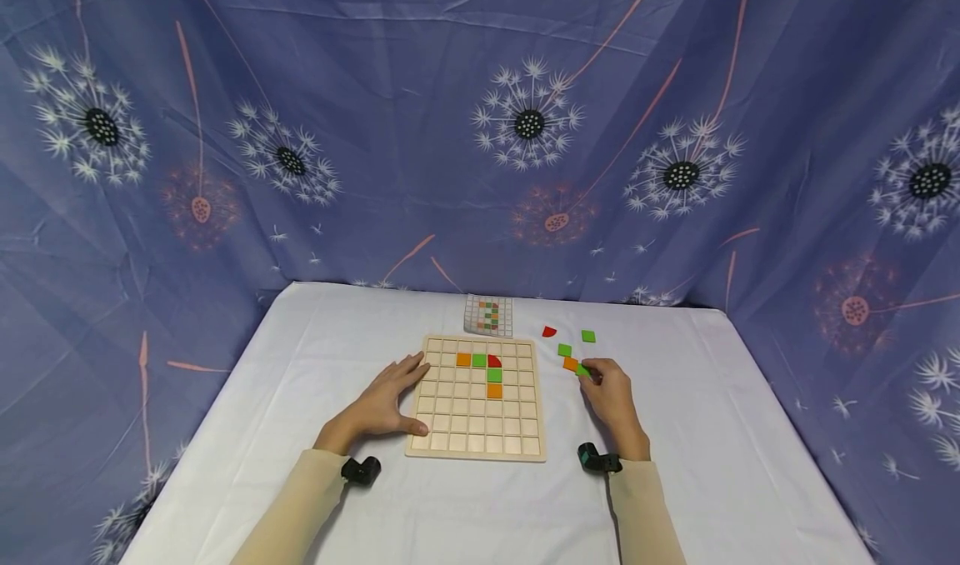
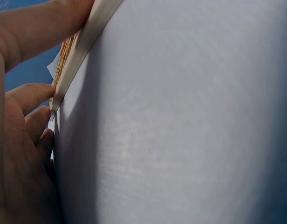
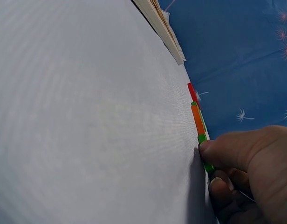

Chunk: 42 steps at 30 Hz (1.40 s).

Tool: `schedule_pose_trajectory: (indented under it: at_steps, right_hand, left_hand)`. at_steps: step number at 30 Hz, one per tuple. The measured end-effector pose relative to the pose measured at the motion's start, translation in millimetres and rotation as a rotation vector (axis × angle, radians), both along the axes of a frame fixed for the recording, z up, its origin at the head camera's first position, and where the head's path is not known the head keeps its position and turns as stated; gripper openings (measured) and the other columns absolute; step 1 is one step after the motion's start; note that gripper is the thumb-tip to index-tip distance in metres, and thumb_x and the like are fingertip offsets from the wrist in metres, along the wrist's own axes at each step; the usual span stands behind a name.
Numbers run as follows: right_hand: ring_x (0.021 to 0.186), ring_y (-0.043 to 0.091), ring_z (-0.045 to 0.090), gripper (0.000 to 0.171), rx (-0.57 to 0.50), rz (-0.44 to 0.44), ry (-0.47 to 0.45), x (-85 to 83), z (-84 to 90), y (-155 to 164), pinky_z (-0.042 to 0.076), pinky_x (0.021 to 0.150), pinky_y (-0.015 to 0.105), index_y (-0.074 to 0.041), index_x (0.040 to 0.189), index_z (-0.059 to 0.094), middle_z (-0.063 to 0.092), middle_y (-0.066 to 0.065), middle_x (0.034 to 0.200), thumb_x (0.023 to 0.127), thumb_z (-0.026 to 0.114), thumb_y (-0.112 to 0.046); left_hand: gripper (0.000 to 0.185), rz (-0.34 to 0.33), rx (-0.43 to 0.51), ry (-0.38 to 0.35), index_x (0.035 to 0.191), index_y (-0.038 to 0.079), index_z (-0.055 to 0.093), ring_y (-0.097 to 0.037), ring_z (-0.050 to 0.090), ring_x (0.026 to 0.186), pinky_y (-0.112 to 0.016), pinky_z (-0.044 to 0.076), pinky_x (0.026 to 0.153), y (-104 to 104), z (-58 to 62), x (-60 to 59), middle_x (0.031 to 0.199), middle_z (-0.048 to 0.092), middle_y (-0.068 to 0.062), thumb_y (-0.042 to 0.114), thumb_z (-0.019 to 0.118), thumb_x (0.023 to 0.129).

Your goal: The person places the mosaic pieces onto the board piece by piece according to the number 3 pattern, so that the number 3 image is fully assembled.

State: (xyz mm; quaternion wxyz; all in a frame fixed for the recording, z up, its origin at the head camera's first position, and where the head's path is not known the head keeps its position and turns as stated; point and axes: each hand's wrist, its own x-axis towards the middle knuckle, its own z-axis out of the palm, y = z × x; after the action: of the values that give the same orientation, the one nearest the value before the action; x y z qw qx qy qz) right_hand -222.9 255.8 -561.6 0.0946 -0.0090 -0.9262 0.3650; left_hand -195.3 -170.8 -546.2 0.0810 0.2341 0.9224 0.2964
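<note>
A wooden grid board lies flat on the table, with orange, green and red tiles in some of its cells. My left hand rests along the board's left edge, thumb and fingers spread; in the left wrist view its fingertips touch the board's side. To the right of the board, my right hand pinches a green square tile between thumb and fingers. That tile sits right beside an orange tile. In the right wrist view the thumb covers part of the green tile.
Behind the board lies a pattern card with a small coloured grid. Loose pieces lie at the right: a red quarter-round tile, a green tile and another green tile. A blue dandelion-print curtain hangs behind the white-covered table.
</note>
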Motion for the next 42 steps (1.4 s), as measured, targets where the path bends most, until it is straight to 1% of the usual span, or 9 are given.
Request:
schedule_pose_trajectory:
  at_steps: [6,14,22,29,37,42]
  right_hand:
    - [0.104,0.035,0.066,0.029,-0.008,0.010,0.007,-0.4,2.2,-0.1,0.059,0.090,0.048,0.007,0.120,0.071,0.067,0.023,0.121,0.093,0.072,-0.002]
    - [0.101,0.035,0.067,0.028,-0.002,0.017,0.032,-0.7,2.3,1.4,0.060,0.089,0.049,0.006,0.118,0.072,0.068,0.024,0.117,0.091,0.073,-0.003]
    - [0.097,0.034,0.068,0.028,0.001,0.005,0.047,1.0,2.2,5.0,0.060,0.086,0.049,0.005,0.116,0.074,0.069,0.023,0.114,0.090,0.075,-0.004]
    - [0.092,0.031,0.067,0.026,0.021,0.004,0.077,2.3,2.3,3.9,0.060,0.081,0.044,0.005,0.112,0.075,0.070,0.022,0.109,0.088,0.076,-0.004]
    - [0.094,0.031,0.068,0.027,0.011,0.016,0.062,1.1,4.3,3.6,0.060,0.082,0.045,0.004,0.114,0.075,0.070,0.021,0.111,0.088,0.077,-0.005]
    - [0.093,0.029,0.068,0.028,0.011,0.029,0.048,0.8,5.9,0.1,0.060,0.080,0.041,0.003,0.115,0.075,0.070,0.020,0.111,0.089,0.077,-0.008]
  left_hand:
    - [0.120,0.002,0.007,-0.001,0.158,0.002,0.038,-0.046,0.021,0.156,-0.062,0.016,0.128,-0.3,0.1,0.4,0.170,0.024,-0.019,0.057,0.090,0.066]
    - [0.120,-0.002,0.005,0.010,0.158,0.003,0.038,-0.046,0.022,0.156,-0.062,0.017,0.128,-1.0,-2.7,-1.4,0.170,0.024,-0.019,0.059,0.090,0.066]
    - [0.121,0.004,0.009,0.011,0.158,0.003,0.038,-0.045,0.022,0.156,-0.061,0.017,0.128,-1.0,-3.5,-1.5,0.169,0.025,-0.019,0.060,0.090,0.065]
    - [0.121,0.003,0.006,0.016,0.158,0.002,0.039,-0.045,0.022,0.156,-0.061,0.017,0.128,-1.6,-5.2,-2.0,0.169,0.026,-0.019,0.060,0.089,0.065]
    - [0.121,0.007,0.013,0.013,0.158,0.003,0.039,-0.044,0.022,0.156,-0.061,0.017,0.128,-1.1,-4.6,-1.8,0.169,0.026,-0.019,0.061,0.090,0.065]
    - [0.120,0.006,0.016,0.018,0.158,0.002,0.039,-0.045,0.023,0.156,-0.061,0.018,0.127,-1.0,-4.8,-1.6,0.169,0.027,-0.019,0.060,0.090,0.065]
